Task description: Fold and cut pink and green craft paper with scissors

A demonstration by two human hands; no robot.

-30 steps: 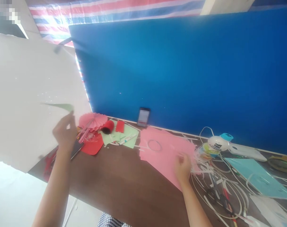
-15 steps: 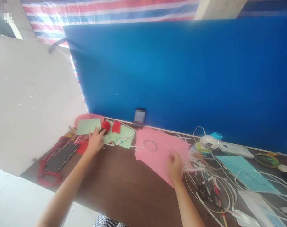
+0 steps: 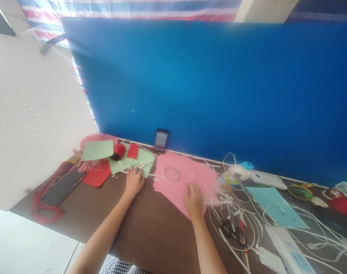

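My left hand (image 3: 135,181) rests at the lower edge of some pale green paper (image 3: 149,156), fingers somewhat apart, their tips at the near end of a white pen (image 3: 144,164). No grip on the pen is visible. Over the pink paper sheets (image 3: 173,161), my right hand (image 3: 194,198) is closed with curled fingers; whatever they pinch, if anything, is too small to make out. A thin ring (image 3: 171,174) lies on the pink sheets, left of that hand. Behind my left hand are a red thread spool (image 3: 119,151) and a small red piece (image 3: 132,151).
At left, a black phone (image 3: 64,187) lies near red paper (image 3: 97,173). To the right are scissors (image 3: 233,230), tangled white cables, a glue gun (image 3: 267,179), a turquoise packet (image 3: 277,207) and a power strip (image 3: 290,251). A blue panel (image 3: 190,83) borders the table's back.
My left hand has moved from beside the red spool rightward to the pen. The right hand stays closed over the pink paper. The whole view has shifted slightly.
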